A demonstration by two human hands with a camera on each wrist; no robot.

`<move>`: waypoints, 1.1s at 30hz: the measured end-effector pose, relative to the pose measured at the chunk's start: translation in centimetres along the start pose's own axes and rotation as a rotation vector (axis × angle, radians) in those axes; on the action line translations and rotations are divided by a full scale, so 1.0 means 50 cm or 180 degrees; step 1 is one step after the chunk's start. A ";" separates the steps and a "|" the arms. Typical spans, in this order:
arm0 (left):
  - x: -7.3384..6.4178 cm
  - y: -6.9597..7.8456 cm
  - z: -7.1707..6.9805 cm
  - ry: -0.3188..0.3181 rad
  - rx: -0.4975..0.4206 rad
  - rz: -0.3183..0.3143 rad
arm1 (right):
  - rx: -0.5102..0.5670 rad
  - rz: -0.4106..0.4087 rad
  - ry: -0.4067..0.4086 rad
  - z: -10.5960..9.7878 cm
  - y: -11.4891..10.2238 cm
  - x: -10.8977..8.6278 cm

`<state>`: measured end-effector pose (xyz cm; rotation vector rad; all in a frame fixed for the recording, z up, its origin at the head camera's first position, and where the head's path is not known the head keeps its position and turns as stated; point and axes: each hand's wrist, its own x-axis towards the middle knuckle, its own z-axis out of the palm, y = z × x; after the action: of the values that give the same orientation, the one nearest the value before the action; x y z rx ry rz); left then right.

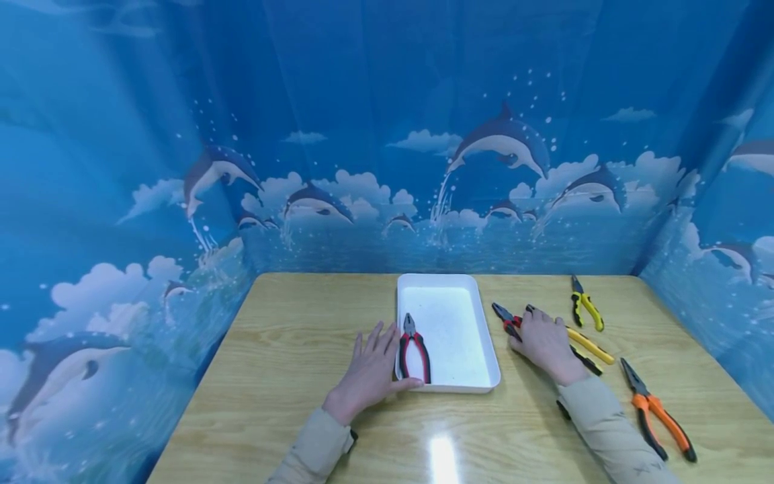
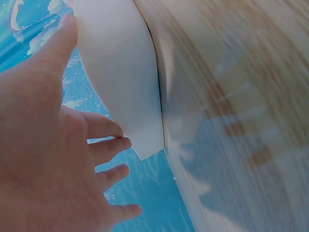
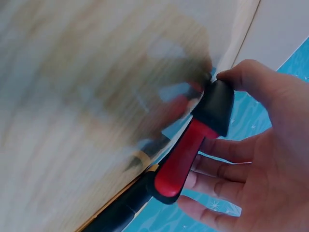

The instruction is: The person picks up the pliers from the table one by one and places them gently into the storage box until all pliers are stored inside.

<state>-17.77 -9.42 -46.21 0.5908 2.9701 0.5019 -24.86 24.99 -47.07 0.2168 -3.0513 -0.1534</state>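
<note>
Head view: the left hand is spreading its fingers loosely, touching the side of the white tray to its right; black-and-red pliers are lying inside, just beside that hand. The right hand is pinching a second red-handled pair by a handle. Yellow-handled pliers are lying partly beneath it, another yellow pair beyond, orange-handled pliers to its right.

No readable text or labels.
</note>
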 end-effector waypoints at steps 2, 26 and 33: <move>0.000 0.000 0.000 -0.0003 -0.0009 -0.0003 | 0.0028 0.0010 0.0032 0.002 0.000 -0.001; -0.001 0.000 0.003 -0.0002 0.0033 -0.0003 | 0.0494 0.0303 0.1143 -0.037 -0.034 -0.018; -0.001 -0.001 0.003 0.0008 -0.0003 0.0012 | 0.0586 0.0321 0.0982 -0.052 -0.060 -0.026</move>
<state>-17.73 -9.42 -46.34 0.5962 2.9717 0.5048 -22.96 21.96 -44.89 0.0870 -2.7590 0.1541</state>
